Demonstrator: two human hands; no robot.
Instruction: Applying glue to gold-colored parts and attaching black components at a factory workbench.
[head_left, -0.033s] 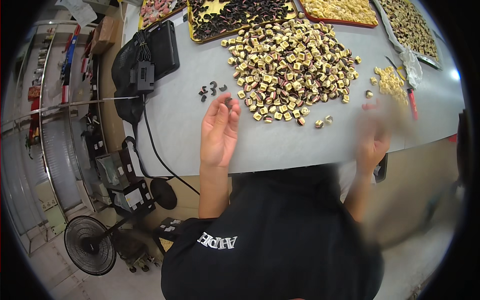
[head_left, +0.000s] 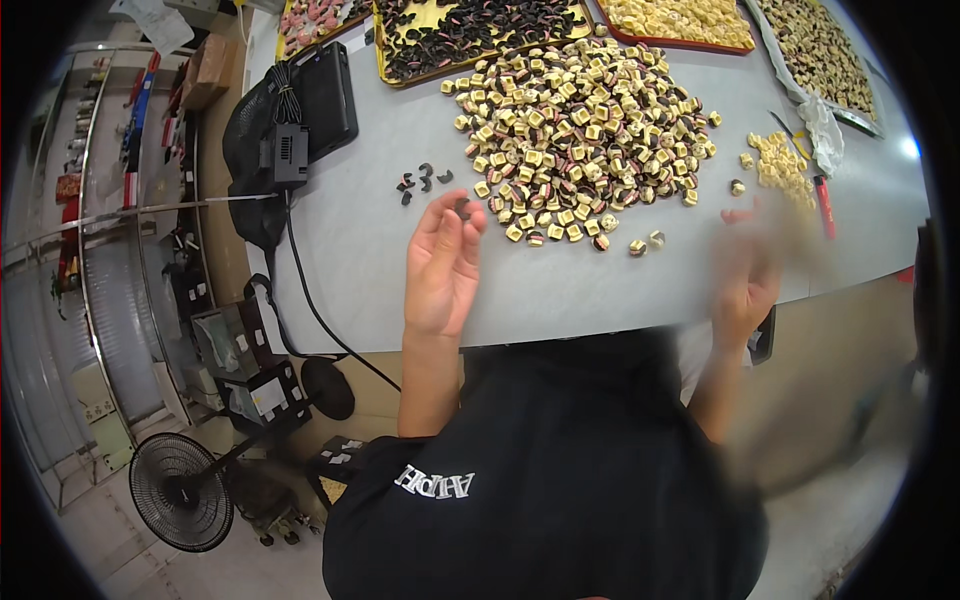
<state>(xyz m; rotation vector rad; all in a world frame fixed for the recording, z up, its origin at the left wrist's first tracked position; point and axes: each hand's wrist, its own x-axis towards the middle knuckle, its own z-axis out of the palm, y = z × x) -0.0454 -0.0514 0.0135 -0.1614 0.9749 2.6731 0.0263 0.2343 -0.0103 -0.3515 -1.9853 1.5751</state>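
My left hand [head_left: 443, 270] is raised above the near part of the table, palm turned up. Its thumb and fingertips pinch a small dark curved piece [head_left: 462, 208]. Several similar loose dark pieces [head_left: 427, 178] lie on the table just beyond it. To the right of that hand spreads a large pile of small cream and dark capped pieces with pink stripes [head_left: 590, 140]. My right hand [head_left: 743, 275] is over the table's near right part, its fingers smeared, so its grip is hidden. Close to it lie small cream square pieces [head_left: 782, 165].
Along the table's far side stand a yellow tray of dark pieces [head_left: 440, 72], a red tray of cream pieces [head_left: 675, 42] and a tray of mixed pieces [head_left: 820, 60]. A red-handled tool [head_left: 825, 207] lies at right. A black device with cables [head_left: 320, 105] sits at left.
My left hand has shifted very slightly to the right with the dark piece still between its fingers. Nothing else visibly differs.
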